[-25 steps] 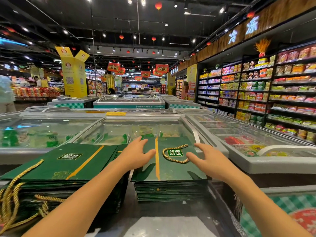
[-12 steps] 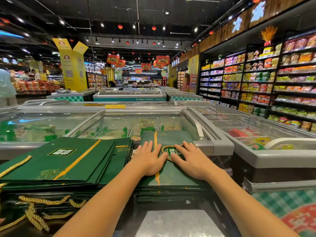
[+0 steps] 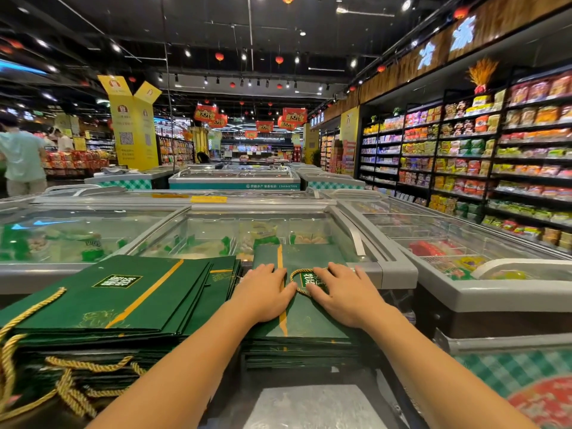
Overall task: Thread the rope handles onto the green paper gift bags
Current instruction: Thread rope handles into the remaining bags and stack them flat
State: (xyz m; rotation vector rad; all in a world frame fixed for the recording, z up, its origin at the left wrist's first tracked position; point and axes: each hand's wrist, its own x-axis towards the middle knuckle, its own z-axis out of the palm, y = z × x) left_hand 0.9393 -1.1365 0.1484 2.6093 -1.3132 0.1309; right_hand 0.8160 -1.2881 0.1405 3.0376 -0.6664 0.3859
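Head: left hand [image 3: 265, 293], right hand [image 3: 343, 294] flat on green bag [image 3: 309, 317].

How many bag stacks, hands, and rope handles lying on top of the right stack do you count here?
Stacks of green gift bags: 2 (left stack, right stack)
Hands pressed flat on the right stack: 2 (left hand, right hand)
Gold rope handle on its top bag: 1
Total: 5

Flat green gift bag [image 3: 312, 317] with gold rope handle [image 3: 296, 278] atop stack.
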